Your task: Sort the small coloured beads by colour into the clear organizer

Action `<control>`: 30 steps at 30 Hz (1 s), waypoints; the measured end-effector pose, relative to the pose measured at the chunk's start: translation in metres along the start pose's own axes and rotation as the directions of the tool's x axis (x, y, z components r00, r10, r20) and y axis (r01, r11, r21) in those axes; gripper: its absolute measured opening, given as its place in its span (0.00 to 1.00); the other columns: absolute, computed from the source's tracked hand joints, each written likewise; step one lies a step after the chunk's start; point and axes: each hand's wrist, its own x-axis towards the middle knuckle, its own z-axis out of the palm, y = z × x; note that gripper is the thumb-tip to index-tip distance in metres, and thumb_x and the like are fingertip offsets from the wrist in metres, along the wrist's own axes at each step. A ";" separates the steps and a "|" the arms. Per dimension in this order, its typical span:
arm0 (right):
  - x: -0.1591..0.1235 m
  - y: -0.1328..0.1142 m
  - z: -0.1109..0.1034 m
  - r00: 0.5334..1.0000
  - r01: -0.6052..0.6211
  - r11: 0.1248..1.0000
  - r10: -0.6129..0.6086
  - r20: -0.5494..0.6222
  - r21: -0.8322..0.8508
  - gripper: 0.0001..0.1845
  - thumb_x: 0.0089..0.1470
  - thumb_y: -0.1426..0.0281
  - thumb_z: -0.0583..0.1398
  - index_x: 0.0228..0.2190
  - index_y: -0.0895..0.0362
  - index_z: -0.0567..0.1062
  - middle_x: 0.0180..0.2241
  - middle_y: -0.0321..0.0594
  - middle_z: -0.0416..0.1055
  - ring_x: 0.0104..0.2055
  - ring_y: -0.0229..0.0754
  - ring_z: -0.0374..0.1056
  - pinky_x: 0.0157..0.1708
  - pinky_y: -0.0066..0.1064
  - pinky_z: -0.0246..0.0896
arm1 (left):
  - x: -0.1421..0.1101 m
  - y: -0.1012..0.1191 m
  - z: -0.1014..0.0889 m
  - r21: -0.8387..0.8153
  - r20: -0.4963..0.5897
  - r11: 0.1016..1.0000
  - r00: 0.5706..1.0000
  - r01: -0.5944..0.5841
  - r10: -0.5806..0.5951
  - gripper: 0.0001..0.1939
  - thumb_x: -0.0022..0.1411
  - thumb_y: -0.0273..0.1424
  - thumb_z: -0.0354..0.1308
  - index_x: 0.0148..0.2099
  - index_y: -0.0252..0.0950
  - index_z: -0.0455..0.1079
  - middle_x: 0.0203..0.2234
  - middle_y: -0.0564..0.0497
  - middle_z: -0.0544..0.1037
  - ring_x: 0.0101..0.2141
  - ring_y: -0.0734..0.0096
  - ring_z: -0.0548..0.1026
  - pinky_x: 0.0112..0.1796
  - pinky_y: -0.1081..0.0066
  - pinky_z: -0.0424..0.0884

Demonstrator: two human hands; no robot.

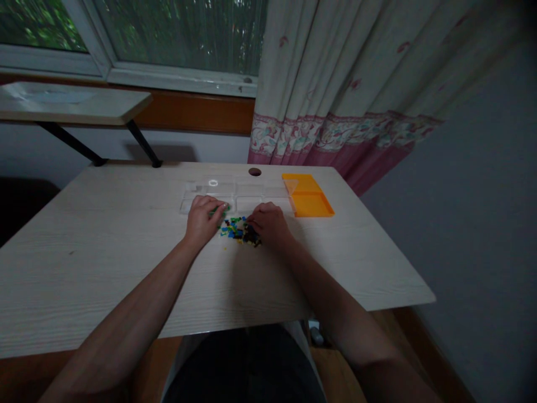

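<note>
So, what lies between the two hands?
In the head view, a loose pile of small coloured pieces lies between the left hand and the right hand, just nearside of the clear box.

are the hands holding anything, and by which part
Cannot tell; any hold is hidden. Left hand is at green pieces, right hand at the pile.

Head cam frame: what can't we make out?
In the head view:
Bare right hand: its grip is hidden behind the hand itself.
Small green pieces at the bare left hand: too small, partly covered; held or lying, unclear.
Loose multicoloured pile of tiny pieces: individual shapes too small.
Clear plastic compartment box: front-left part covered by left hand.
</note>
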 end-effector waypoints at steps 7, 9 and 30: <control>-0.001 -0.006 -0.005 0.998 0.040 0.997 -0.036 0.051 -0.069 0.09 0.60 0.68 0.60 0.38 0.50 0.82 0.41 0.41 0.75 0.47 0.46 0.63 0.46 0.39 0.51 | 0.000 -0.003 -0.002 0.029 -0.052 1.000 0.999 0.012 -0.011 0.13 0.68 0.37 0.52 0.40 0.41 0.78 0.34 0.49 0.78 0.40 0.61 0.70 0.46 0.59 0.66; -0.002 -0.005 -0.005 0.998 0.038 0.996 -0.034 0.057 -0.075 0.09 0.60 0.68 0.60 0.38 0.50 0.82 0.42 0.42 0.74 0.47 0.46 0.62 0.47 0.39 0.51 | 0.000 -0.006 -0.002 0.042 -0.064 0.999 0.998 0.026 -0.023 0.13 0.68 0.37 0.52 0.40 0.41 0.78 0.34 0.49 0.78 0.40 0.61 0.70 0.46 0.59 0.66; -0.001 -0.004 0.003 0.999 -0.023 0.999 0.022 0.047 0.031 0.07 0.56 0.70 0.64 0.38 0.53 0.81 0.41 0.42 0.73 0.47 0.45 0.63 0.48 0.37 0.55 | 0.001 -0.020 0.002 0.031 -0.104 0.997 0.992 0.074 -0.070 0.09 0.65 0.35 0.59 0.40 0.38 0.79 0.34 0.46 0.76 0.42 0.58 0.70 0.48 0.55 0.64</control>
